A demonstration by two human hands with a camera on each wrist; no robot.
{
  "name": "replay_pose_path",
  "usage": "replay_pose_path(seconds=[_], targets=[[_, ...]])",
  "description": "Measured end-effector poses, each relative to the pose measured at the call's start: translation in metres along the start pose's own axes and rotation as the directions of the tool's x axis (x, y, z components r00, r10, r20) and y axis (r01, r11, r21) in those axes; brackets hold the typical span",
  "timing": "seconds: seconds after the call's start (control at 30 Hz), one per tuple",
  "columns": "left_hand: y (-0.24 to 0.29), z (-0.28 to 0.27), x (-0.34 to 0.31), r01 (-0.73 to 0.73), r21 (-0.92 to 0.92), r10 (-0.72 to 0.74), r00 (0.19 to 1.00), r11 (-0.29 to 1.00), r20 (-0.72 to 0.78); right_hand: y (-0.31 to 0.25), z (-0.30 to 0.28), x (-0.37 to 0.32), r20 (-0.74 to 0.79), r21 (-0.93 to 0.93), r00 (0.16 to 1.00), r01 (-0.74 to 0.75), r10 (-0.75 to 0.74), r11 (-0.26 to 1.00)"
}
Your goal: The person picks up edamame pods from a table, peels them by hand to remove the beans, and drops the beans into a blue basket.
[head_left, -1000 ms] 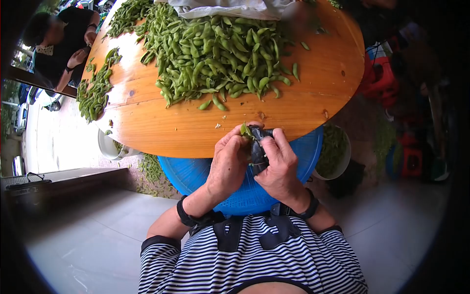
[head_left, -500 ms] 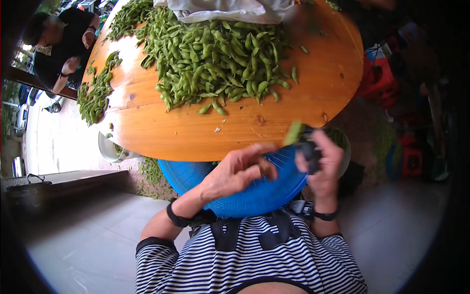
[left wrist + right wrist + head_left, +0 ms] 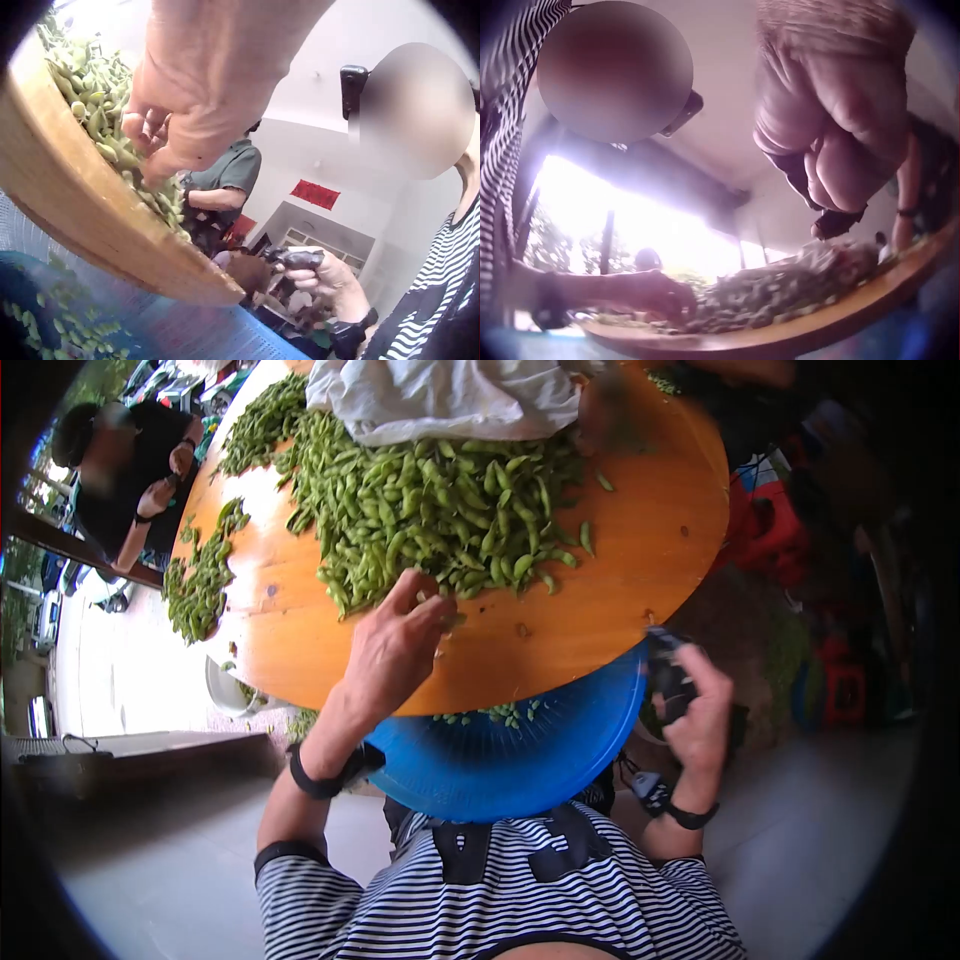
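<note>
Left grip [image 3: 395, 645] sits at the near edge of the bean pods [image 3: 440, 510], fingers curled in; I can't tell if one's pinched. Right grip [image 3: 700, 710] clutches a dark tool [image 3: 668, 675] off the tabletop [image 3: 620, 590], farther away.

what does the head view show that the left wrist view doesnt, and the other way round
Only the head view: the white cloth and a second pod heap further left. Only the left wrist view: a red sign on the back wall. Both: the left hand reaching into the main pod pile, the right hand with its grip on a dark tool, the blue basket.
</note>
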State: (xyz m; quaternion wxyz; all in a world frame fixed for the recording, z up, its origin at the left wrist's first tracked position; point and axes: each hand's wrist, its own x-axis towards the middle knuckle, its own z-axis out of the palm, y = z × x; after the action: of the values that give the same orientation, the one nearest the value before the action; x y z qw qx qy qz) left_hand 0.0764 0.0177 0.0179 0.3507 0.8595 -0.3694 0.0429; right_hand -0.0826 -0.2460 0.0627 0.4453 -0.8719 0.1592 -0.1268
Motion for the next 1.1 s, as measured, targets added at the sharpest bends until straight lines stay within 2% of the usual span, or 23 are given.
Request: replay_pose_path(seconds=[0.03,0.07,0.1,0.13,0.2,0.27,0.33,0.37,0.43,0.47,0.53,0.87,0.93,1.03,1.1], targets=[[0.001,0.001,0.000,-0.041,-0.041,0.039,0.998,0.998,-0.044,-0.004,0.010,0.001,0.087,0.106,0.996,0.009,-0.018,0.994],[0.007,0.003,-0.001,0.018,-0.139,-0.025,0.998,0.990,-0.051,-0.005,0.023,0.002,0.133,0.162,0.986,0.080,-0.102,0.984],[0.015,0.004,-0.005,0.156,-0.233,-0.151,0.988,0.960,0.040,0.003,0.031,0.004,0.235,0.186,0.962,0.094,-0.137,0.978],[0.023,0.005,-0.009,0.298,-0.309,-0.265,0.953,0.903,0.143,-0.003,0.045,0.009,0.205,0.309,0.936,0.215,-0.286,0.926],[0.036,0.013,-0.011,0.367,-0.559,-0.292,0.930,0.743,0.223,-0.016,0.058,0.012,0.260,0.323,0.917,0.212,-0.302,0.922],[0.043,0.021,-0.013,0.453,-0.713,-0.348,0.887,0.535,0.303,-0.020,0.070,0.012,0.256,0.275,0.918,0.232,-0.303,0.933],[0.040,0.027,-0.014,0.467,-0.759,-0.367,0.874,0.453,0.319,-0.022,0.071,0.012,0.234,0.249,0.927,0.234,-0.293,0.940],[0.040,0.028,-0.014,0.465,-0.761,-0.363,0.875,0.453,0.319,-0.020,0.071,0.012,0.233,0.248,0.924,0.244,-0.302,0.938],[0.040,0.029,-0.014,0.478,-0.693,-0.384,0.872,0.539,0.303,-0.018,0.071,0.012,0.233,0.246,0.921,0.256,-0.313,0.935],[0.039,0.029,-0.013,0.476,-0.694,-0.382,0.874,0.541,0.301,-0.017,0.071,0.013,0.243,0.222,0.920,0.257,-0.309,0.940],[0.038,0.029,-0.012,0.536,-0.688,-0.401,0.839,0.490,0.369,-0.017,0.072,0.015,0.249,0.199,0.919,0.261,-0.306,0.945],[0.041,0.031,-0.006,0.546,-0.738,-0.443,0.818,0.396,0.367,-0.016,0.072,0.029,0.210,0.255,0.912,0.297,-0.353,0.920],[0.042,0.032,-0.005,0.510,-0.820,-0.425,0.823,0.258,0.377,-0.014,0.070,0.030,0.194,0.292,0.914,0.292,-0.356,0.911],[0.041,0.033,-0.004,0.496,-0.844,-0.401,0.829,0.203,0.391,-0.009,0.067,0.033,0.208,0.360,0.908,0.275,-0.364,0.892],[0.042,0.034,-0.003,0.501,-0.831,-0.408,0.829,0.241,0.382,-0.009,0.063,0.032,0.210,0.337,0.889,0.324,-0.406,0.884]])
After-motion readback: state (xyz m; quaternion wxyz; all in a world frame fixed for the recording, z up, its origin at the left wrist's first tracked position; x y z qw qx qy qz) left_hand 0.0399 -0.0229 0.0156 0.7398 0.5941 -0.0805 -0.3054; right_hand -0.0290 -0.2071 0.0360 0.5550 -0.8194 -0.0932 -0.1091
